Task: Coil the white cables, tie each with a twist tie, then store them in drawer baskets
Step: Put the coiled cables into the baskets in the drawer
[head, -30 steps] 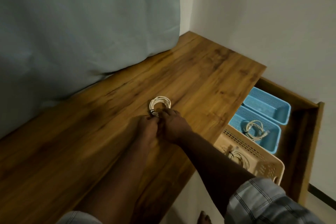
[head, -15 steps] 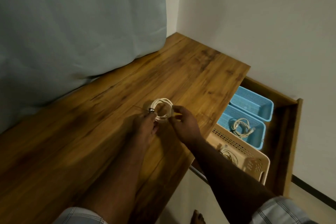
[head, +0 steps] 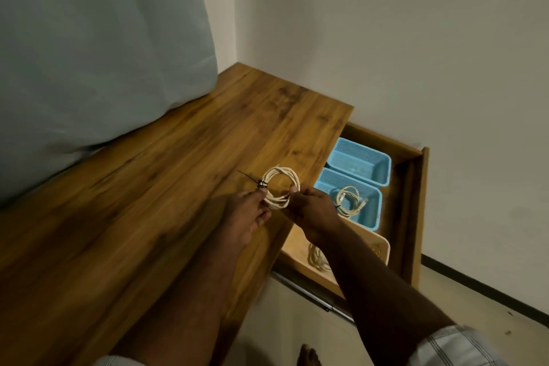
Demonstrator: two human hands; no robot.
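white cable coil (head: 280, 187), dark twist tie (head: 260, 184) apparently cinched, pinched by left hand (head: 248, 217) and right hand (head: 312, 212)

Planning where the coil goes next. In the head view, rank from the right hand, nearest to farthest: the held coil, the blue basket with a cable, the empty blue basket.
From the right hand:
1. Held coil, pinched in its fingers, over the desk edge.
2. Blue basket with a cable, just right, in the drawer.
3. Empty blue basket, beyond it, toward the wall.

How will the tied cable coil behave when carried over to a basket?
The cable coil probably holds its ring shape, since a dark twist tie binds it. It looks light, as fingertips of both hands carry it. The untied side may sag.
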